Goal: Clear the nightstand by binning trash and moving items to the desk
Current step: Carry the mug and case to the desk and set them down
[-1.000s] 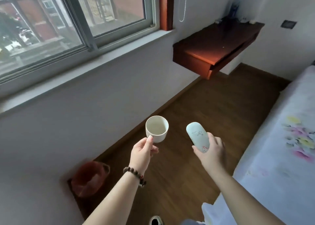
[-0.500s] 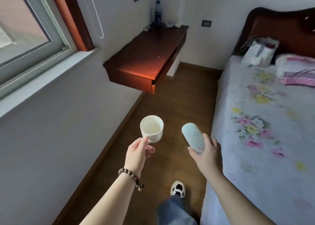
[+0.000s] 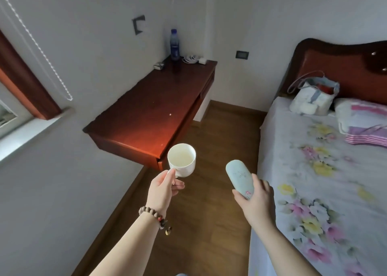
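Observation:
My left hand point(image 3: 163, 186) pinches the handle of a white cup point(image 3: 181, 159) and holds it upright in the air, just in front of the near corner of the dark red wooden desk point(image 3: 146, 116). In my right hand point(image 3: 256, 199) I grip a pale green oval case point(image 3: 239, 178) by its lower end, over the wooden floor beside the bed. Both hands hover short of the desk, with the cup's rim overlapping its front edge in view.
At the desk's far end stand a blue-capped water bottle point(image 3: 174, 44), a white charger with cable point(image 3: 195, 59) and a small box point(image 3: 158, 66). A bed point(image 3: 326, 171) with floral sheet fills the right, with a bag point(image 3: 314, 97) and pillow by the headboard. Floor point(image 3: 209, 213) runs between.
The view has swung right from the window and red bin towards the desk and bed. Both hands, still holding cup and case, have come closer to the desk.

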The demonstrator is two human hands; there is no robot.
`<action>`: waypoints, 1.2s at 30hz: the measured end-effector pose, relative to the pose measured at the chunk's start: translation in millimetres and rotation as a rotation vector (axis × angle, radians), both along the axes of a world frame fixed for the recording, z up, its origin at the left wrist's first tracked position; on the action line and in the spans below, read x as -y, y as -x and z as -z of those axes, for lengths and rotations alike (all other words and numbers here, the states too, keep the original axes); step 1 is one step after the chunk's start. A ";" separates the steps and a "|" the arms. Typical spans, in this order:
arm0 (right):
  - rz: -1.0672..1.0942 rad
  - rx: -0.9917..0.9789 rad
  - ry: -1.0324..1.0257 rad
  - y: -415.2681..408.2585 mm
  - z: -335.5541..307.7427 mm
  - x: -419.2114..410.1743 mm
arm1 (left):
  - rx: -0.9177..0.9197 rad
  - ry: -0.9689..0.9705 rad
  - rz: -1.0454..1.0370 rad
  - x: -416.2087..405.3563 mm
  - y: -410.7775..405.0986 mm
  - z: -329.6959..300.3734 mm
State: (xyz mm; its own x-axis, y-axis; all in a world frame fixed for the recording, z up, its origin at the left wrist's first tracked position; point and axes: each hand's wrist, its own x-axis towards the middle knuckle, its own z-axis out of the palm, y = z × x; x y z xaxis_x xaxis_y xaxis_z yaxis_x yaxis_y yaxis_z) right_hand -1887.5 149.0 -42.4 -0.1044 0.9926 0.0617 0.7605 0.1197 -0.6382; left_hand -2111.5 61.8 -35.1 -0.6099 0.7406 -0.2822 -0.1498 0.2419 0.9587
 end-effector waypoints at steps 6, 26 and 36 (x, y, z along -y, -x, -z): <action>-0.064 0.049 -0.057 42.7 16.6 -91.6 | 0.015 0.009 -0.119 -86.5 64.3 12.8; -0.712 0.172 -0.138 373.2 16.7 -396.1 | 0.006 0.035 -0.582 -263.5 296.5 52.2; -1.011 0.330 -0.111 471.2 41.9 -444.6 | -0.038 0.278 -0.611 -270.1 323.1 71.6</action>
